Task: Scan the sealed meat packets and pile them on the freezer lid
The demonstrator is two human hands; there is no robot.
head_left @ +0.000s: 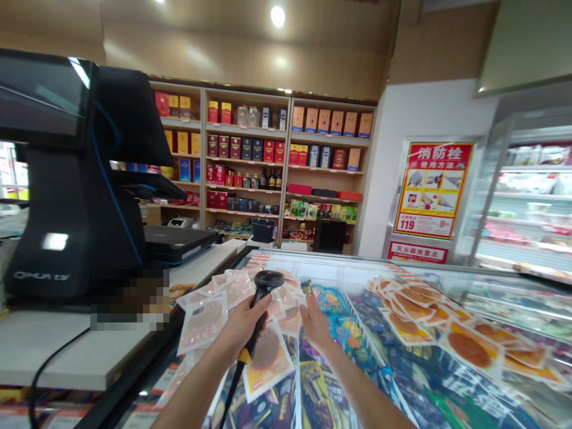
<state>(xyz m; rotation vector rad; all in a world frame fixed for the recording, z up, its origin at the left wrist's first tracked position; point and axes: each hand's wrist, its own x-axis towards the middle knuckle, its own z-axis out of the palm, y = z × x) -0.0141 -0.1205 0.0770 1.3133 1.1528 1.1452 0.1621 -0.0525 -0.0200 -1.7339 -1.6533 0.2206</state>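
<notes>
My left hand (241,328) is wrapped round the handle of a black barcode scanner (268,279), whose head points up and away from me. Its cable runs down towards me. A spread of flat, clear-and-white food packets (204,322) lies around and beneath the scanner on the freezer's glass top. One packet with a yellow-orange lower edge (268,363) lies just below my left hand. My right hand (316,322) is at the right edge of the pile, thumb and fingers on the rim of a pale packet (290,313); its fingertips are partly hidden.
Orange-and-white packets (473,348) are fanned out on the glass to the right. Beneath the glass, bagged frozen goods (348,333) fill the chest freezer. A black checkout terminal (67,226) stands on the white counter (58,351) at left. Shelves of boxes (243,149) line the back wall.
</notes>
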